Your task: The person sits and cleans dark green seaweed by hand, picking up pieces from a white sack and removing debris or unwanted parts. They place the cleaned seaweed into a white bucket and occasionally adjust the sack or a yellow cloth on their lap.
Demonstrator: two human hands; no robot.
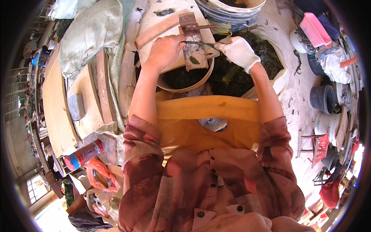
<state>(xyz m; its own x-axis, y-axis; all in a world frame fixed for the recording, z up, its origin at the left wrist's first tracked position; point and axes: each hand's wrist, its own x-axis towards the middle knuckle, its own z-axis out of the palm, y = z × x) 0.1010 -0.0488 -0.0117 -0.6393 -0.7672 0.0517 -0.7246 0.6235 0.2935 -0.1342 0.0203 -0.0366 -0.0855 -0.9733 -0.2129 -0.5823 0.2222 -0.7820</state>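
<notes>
A thin dark green strand, perhaps seaweed point(198, 43), stretches between my two hands across a worn wooden block point(195, 58). My bare left hand point(168, 49) grips its left end with bent fingers. The right end is pinched in my right hand point(236, 52), which wears a white glove. A small green scrap point(194, 60) lies on the block, which rests on a pale board point(213, 43). Beneath the board stands a round bucket point(211, 76) with dark contents. Right of it, a large white sack point(282, 78) lies open around dark green leafy material point(261, 55).
Stacked buckets point(240, 17) stand beyond the board. At left are wooden boards point(55, 107), a woven sack point(92, 32) and a red bottle point(84, 155). A pink basin point(314, 30), a dark bucket point(322, 99) and a small stool point(316, 145) are at right.
</notes>
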